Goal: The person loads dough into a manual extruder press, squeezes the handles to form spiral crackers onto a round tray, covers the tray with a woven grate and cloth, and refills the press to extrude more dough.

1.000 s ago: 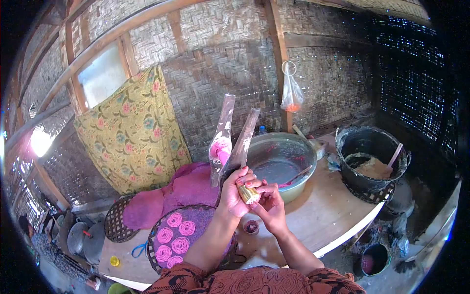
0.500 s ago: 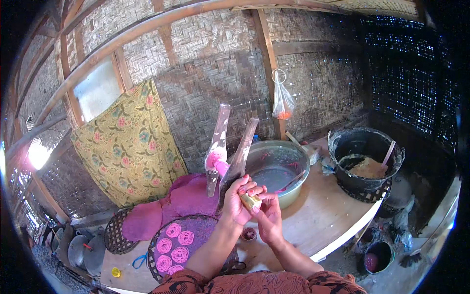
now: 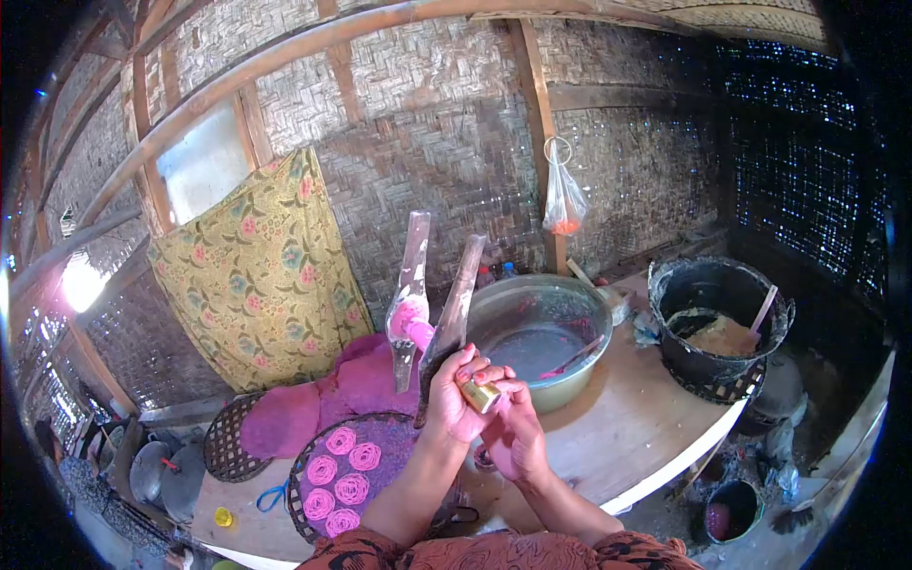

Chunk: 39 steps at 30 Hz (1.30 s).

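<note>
My left hand [image 3: 450,404] is wrapped round a short gold-coloured cylinder [image 3: 481,395] and the lower part of a wooden two-armed press [image 3: 461,304]. A pink plunger [image 3: 415,330] shows between the two wooden arms, which point up and away from me. My right hand [image 3: 518,432] has its fingers closed at the cylinder's near end; whether they grip anything else is hidden. Left of my wrists, a round woven tray [image 3: 299,508] bears several coils of pink strands [image 3: 351,489]. Behind my hands stands a large basin [image 3: 579,366] with pink residue.
Pink rounded mounds [image 3: 280,423] lie at the back left beside another woven tray [image 3: 228,442]. A black bucket [image 3: 679,351] with pale dough stands right. Blue scissors [image 3: 273,496] and a yellow lid [image 3: 223,517] are at the left edge. A bag [image 3: 565,199] hangs on the post.
The press has shifted slightly left and down in view. My right hand has turned and dropped a little beneath the cylinder, partly covering the small cup on the table.
</note>
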Available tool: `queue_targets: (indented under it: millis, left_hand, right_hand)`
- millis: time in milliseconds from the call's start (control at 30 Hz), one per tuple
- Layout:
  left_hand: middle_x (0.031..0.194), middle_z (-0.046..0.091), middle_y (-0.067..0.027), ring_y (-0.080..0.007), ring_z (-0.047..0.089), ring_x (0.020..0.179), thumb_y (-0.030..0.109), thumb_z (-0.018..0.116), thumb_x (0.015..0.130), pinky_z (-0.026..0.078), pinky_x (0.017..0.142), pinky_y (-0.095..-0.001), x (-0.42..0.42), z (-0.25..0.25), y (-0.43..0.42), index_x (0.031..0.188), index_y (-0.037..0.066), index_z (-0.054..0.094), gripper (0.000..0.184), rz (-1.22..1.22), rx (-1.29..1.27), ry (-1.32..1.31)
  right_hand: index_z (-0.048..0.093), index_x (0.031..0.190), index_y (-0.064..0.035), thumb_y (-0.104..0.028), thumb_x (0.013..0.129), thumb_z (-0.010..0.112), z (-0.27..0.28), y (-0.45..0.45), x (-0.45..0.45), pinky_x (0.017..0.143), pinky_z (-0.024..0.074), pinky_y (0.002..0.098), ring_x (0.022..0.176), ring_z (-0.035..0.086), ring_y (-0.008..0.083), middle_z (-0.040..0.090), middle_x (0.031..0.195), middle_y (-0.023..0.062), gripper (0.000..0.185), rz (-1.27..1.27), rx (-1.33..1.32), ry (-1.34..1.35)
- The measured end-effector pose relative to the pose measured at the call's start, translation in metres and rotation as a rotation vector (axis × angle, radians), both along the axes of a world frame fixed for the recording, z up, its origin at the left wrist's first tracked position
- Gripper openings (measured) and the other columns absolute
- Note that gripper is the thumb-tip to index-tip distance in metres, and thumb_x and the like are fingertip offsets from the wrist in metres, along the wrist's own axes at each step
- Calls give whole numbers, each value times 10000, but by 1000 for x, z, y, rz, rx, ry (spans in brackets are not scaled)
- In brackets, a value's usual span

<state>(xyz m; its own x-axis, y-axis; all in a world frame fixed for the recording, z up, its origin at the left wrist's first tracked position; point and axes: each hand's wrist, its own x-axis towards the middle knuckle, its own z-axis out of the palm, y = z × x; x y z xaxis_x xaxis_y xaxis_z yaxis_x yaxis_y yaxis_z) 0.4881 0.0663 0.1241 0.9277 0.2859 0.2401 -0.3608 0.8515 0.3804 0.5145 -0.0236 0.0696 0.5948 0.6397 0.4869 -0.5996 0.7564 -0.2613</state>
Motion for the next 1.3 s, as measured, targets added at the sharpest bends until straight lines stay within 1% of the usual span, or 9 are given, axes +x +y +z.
queue_targets:
  millis: [33, 100, 400, 567, 1000, 1167, 1233, 1267, 1300]
  left_hand:
    - [502, 454, 72, -85, 495, 584, 170, 518, 878, 372, 803, -302, 0, 3, 3, 621, 146, 447, 268, 5, 7, -8]
    - [501, 449, 75, -79, 493, 588, 183, 524, 876, 365, 833, -308, 0, 5, 6, 579, 160, 421, 315, 0, 10, -28]
    - [511, 439, 85, -70, 472, 577, 200, 528, 873, 341, 893, -321, 2, 3, -1, 553, 181, 400, 345, 51, 6, -10]
    - [505, 432, 85, -69, 473, 577, 197, 520, 875, 344, 895, -333, 0, 3, -1, 567, 182, 408, 328, 97, 32, 12]
    - [506, 432, 87, -70, 492, 608, 196, 494, 889, 357, 879, -351, -1, 4, -1, 577, 173, 405, 326, 34, 29, -43]
    - [504, 427, 81, -88, 493, 604, 172, 514, 877, 370, 880, -358, -12, -3, -1, 637, 146, 464, 247, 83, 27, -39]
    - [511, 429, 76, -102, 478, 587, 145, 533, 861, 388, 876, -356, -27, 0, 3, 714, 118, 521, 150, 174, 79, 77]
    - [529, 441, 68, -106, 458, 580, 131, 547, 848, 410, 832, -359, -38, -4, 13, 780, 111, 552, 71, 152, 62, 43]
    - [539, 427, 59, -119, 444, 584, 121, 555, 836, 421, 766, -368, -50, -5, 16, 778, 121, 555, 59, 253, 120, 35]
  right_hand:
    - [498, 1074, -107, -36, 855, 527, 2, 2, 1, 1057, 253, 401, 1226, 361, 212, 409, 1246, 31, 231, 9, -9, -61]
    - [492, 1100, -106, -43, 849, 542, -3, 8, 1, 1062, 250, 407, 1245, 350, 216, 405, 1262, 32, 264, -37, 11, -141]
    - [490, 1100, -118, -81, 863, 537, 0, 9, -2, 1044, 283, 408, 1203, 399, 226, 442, 1236, 65, 244, -104, 20, -69]
    - [506, 1085, -115, -100, 884, 507, -6, 10, 3, 1021, 302, 410, 1186, 408, 224, 472, 1211, 57, 202, 67, 15, 47]
    - [539, 1033, -109, -46, 876, 534, -3, 9, 4, 998, 352, 379, 1139, 455, 192, 489, 1187, 44, 169, -10, 52, -6]
    - [541, 1032, -74, -143, 914, 500, -2, 6, 10, 937, 390, 351, 1082, 496, 186, 554, 1078, 56, 142, 176, -108, 69]
    - [525, 1059, -40, -199, 908, 515, -18, -1, 20, 848, 421, 349, 890, 514, 167, 553, 962, 55, 220, 201, -140, -99]
    - [510, 1087, -43, -203, 891, 540, -32, -4, 30, 803, 430, 346, 813, 495, 165, 536, 944, 60, 255, 143, -219, -86]
    - [507, 1062, -95, -267, 881, 564, -28, -22, 36, 808, 419, 353, 858, 502, 180, 511, 962, 40, 256, 75, -280, -179]
